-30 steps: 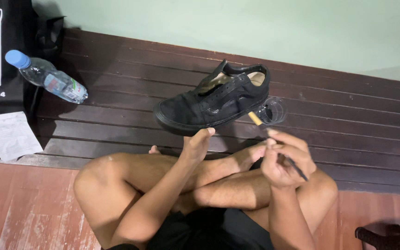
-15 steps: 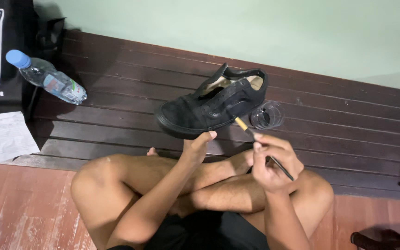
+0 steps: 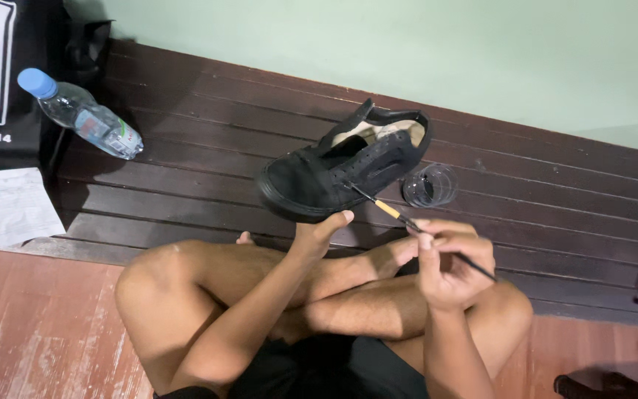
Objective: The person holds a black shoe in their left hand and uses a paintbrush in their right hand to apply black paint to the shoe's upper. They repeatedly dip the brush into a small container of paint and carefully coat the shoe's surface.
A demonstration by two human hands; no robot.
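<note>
Right now your left hand (image 3: 319, 236) grips the black shoe (image 3: 345, 170) from beneath, raised over the dark boards, while your right hand (image 3: 448, 262) pinches a thin brush (image 3: 407, 220) against its side; steady strokes suit next.

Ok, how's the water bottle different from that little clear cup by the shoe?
The water bottle lies on its side, capped in blue, far left of the black shoe. The clear cup stands upright, open-topped, close to the shoe's heel. The bottle is long; the cup is short and squat. Both are transparent and rest on the dark wooden slats.
</note>
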